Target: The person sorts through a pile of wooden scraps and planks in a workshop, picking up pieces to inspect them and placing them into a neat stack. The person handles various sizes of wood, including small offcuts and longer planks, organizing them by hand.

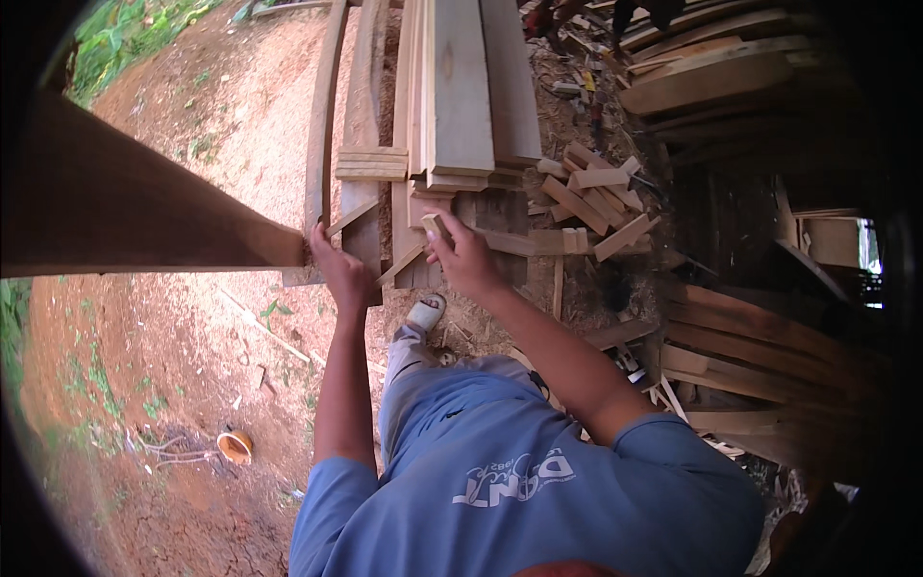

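While left hand (344, 273), grip unclear, meets a stick (354, 216), right hand (463, 262) pinches a block (433, 224)

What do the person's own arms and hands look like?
The left hand and right hand are ungloved, the forearms bare; no watch or cable shows. The short left sleeve and right sleeve belong to a blue T-shirt with white print.

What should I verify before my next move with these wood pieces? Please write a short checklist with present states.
1. Right hand grips the small wooden block: ok.
2. Left hand has a firm hold: cannot tell, its contact is unclear.
3. Short pieces stacked neatly: ok.
4. Offcuts in order: not ok, heaped loosely right of the planks.
5. Closed footwear: not ok, the sandal looks open.
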### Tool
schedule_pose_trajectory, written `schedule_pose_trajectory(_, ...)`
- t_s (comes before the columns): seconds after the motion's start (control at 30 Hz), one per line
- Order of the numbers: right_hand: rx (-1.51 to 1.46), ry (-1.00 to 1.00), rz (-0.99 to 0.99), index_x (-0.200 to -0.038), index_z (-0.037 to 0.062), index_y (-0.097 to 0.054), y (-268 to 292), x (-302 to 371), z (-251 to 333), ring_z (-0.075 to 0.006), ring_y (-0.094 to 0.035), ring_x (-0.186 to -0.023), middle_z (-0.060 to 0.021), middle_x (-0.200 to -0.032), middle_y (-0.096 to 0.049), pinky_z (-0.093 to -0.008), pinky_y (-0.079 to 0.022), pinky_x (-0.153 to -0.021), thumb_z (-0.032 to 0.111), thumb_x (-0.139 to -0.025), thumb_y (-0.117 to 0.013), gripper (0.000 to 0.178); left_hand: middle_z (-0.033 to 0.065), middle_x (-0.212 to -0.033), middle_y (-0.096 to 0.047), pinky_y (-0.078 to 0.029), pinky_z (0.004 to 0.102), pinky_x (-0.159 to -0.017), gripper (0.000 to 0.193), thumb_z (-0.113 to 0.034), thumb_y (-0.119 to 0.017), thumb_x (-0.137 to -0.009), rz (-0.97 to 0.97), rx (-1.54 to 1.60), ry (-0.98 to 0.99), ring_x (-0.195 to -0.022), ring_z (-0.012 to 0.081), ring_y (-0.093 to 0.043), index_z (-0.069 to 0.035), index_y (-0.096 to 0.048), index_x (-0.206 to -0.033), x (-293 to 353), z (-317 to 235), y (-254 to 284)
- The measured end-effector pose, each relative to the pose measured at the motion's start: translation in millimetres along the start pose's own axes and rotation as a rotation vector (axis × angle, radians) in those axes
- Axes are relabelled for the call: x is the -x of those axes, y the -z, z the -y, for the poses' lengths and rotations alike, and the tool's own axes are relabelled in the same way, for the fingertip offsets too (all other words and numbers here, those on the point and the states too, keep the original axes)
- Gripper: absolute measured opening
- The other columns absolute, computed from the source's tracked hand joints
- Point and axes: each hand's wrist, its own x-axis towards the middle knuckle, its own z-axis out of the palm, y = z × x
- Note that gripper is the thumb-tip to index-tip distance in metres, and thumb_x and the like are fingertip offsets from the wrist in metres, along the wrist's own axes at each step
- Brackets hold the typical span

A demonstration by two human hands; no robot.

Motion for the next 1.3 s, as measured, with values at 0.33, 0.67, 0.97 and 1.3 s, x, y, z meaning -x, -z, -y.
schedule_pose_trajectory(0.33,0.265,0.121,-0.062,-0.130,0.0074,-0.056,-4.2,24.9,-0.2,-0.0389,-0.069,-0.077,-0.0181,-0.087,-0.070,-0.0472,-0.055,-0.070,0.018,-0.097,-0.063,0.035,0.0269,-0.151,-0.039,-0.027,0.0457,-0.122,0.058,0.010,-0.037,-0.089,-0.008,-0.037,0.039,-0.144,0.0413,-0.036,0.008,-0.035,-0.147,2.1,3.3,-2.7)
schedule_pose_trajectory(0.67,0.717,0.392,0.281,-0.104,0.0070,-0.057,-37.7,23.9,-6.3,-0.0360,-0.073,-0.073,-0.0144,-0.080,-0.071,-0.0482,-0.058,-0.063,0.013,-0.088,-0.063,0.018,0.0277,-0.150,-0.039,-0.028,0.0453,-0.121,0.056,0.008,-0.036,-0.090,-0.003,-0.027,0.036,-0.143,0.0412,-0.037,0.009,-0.035,-0.146,2.6,6.7,-4.1)
schedule_pose_trajectory(0.97,0.778,0.408,0.244,-0.093,0.0088,-0.059,-59.4,8.4,-32.0,-0.0348,-0.073,-0.074,-0.0134,-0.081,-0.070,-0.0478,-0.059,-0.062,0.018,-0.090,-0.063,0.011,0.0274,-0.151,-0.039,-0.026,0.0454,-0.122,0.055,0.008,-0.038,-0.091,-0.001,-0.028,0.037,-0.144,0.0410,-0.035,0.008,-0.036,-0.145,2.8,5.4,-1.4)
schedule_pose_trajectory(1.3,0.795,0.400,0.273,-0.099,0.0104,-0.056,-67.5,-6.8,-31.7,-0.0391,-0.072,-0.075,-0.0164,-0.081,-0.071,-0.0522,-0.058,-0.064,0.016,-0.093,-0.054,0.008,0.0277,-0.149,-0.040,-0.028,0.0467,-0.120,0.055,0.009,-0.040,-0.089,-0.020,-0.018,0.009,-0.143,0.0424,-0.036,0.009,-0.036,-0.144,2.1,17.7,-6.4)
